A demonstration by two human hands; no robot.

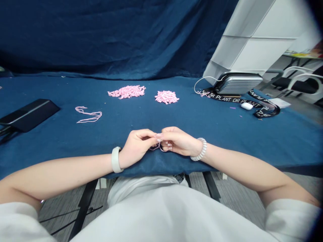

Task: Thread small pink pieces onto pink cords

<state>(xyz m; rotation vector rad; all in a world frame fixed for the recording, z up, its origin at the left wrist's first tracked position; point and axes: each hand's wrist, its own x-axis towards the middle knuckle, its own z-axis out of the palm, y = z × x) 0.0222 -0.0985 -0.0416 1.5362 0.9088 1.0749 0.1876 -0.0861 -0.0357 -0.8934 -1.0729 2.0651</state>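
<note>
My left hand (138,146) and my right hand (178,141) meet fingertip to fingertip just above the front part of the table. Both are closed in a pinch on a thin pink cord (161,148), whose loop hangs below the fingers. The exact spot where they grip is mostly hidden by the fingers. Farther back lies a wide heap of small pink knotted pieces (127,91), with a smaller heap of pink pieces (167,97) to its right. Several loose pink cords (88,115) lie bent in an S shape on the left.
A dark wedge-shaped device (30,114) sits at the far left. At the right are a silver ribbed case (239,84) with a white cable, a black lettered strap (227,98) and a small white case (246,106). A blue cloth (121,116) covers the table.
</note>
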